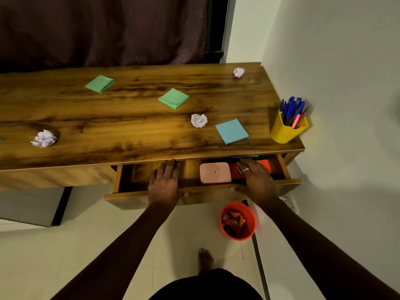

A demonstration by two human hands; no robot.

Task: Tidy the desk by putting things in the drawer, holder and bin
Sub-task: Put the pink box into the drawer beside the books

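The wooden drawer (138, 194) under the desk top stands pulled out. Inside lie a pink box (214, 173) and a red book (263, 164) on a green one. My left hand (164, 182) lies over the drawer's front edge, fingers straight and reaching into the bare left part, thumb on the front panel. My right hand (255, 180) lies likewise, its fingers resting on the red book. On the desk (134, 131) sit three crumpled paper balls (44, 138) (198, 120) (238, 72), two green note pads (100, 83) (173, 98) and a blue pad (231, 131).
A yellow holder (283, 132) full of blue pens stands at the desk's right front corner, next to the wall. An orange bin (238, 221) with wrappers sits on the floor below the drawer. My bare foot (205, 258) is near it. A dark curtain hangs behind the desk.
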